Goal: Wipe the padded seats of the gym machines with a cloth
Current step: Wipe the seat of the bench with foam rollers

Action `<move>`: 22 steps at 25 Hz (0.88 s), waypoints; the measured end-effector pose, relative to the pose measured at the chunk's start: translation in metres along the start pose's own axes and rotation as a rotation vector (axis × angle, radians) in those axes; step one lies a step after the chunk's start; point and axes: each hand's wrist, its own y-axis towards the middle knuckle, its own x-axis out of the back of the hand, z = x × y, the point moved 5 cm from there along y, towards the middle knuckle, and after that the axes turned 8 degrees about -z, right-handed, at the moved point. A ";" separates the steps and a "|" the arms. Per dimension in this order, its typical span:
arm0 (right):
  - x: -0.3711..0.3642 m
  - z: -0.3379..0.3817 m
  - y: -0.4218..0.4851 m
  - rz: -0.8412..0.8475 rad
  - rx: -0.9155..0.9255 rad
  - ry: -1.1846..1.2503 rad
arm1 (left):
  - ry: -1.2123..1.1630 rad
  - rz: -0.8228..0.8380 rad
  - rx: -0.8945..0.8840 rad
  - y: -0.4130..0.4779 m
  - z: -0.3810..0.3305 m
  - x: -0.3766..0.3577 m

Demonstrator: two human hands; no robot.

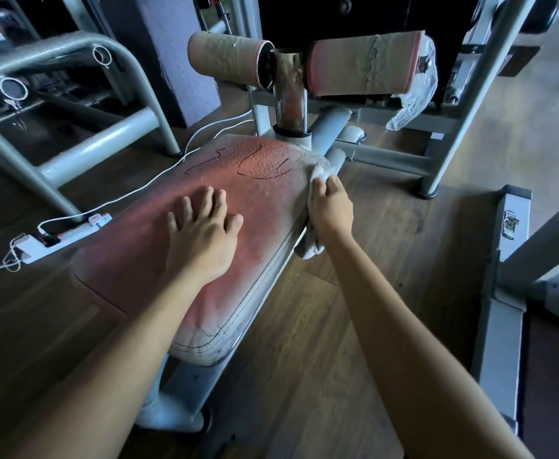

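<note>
As things stand, step: right hand (332,208) grips cloth (319,171) against seat's (139,266) right edge.
Left hand (202,240): flat, fingers spread, on seat.
Next: probably sweep cloth across top.

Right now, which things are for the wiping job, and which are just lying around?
For the job: cloth, held by the right hand; padded seat; left hand resting flat on it.
Just lying about: power strip, white cable, plastic bag.
</note>
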 end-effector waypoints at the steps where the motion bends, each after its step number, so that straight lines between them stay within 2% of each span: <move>1: -0.001 -0.003 -0.017 -0.002 0.011 0.037 | 0.002 -0.008 -0.003 0.000 0.000 0.000; 5: 0.000 -0.009 -0.077 -0.002 0.099 0.110 | 0.011 -0.020 -0.003 0.000 0.000 -0.001; 8: -0.003 -0.003 -0.029 -0.003 0.051 -0.011 | 0.021 -0.022 -0.010 0.000 0.000 -0.001; 11: 0.001 0.000 0.002 0.003 -0.007 -0.007 | 0.021 -0.022 -0.011 0.001 0.000 0.000; 16: 0.000 -0.008 -0.068 0.027 0.106 0.096 | 0.022 -0.027 -0.010 0.002 0.000 -0.002; 22: -0.001 0.002 0.007 -0.018 -0.032 -0.046 | 0.021 -0.023 -0.006 0.002 0.000 -0.003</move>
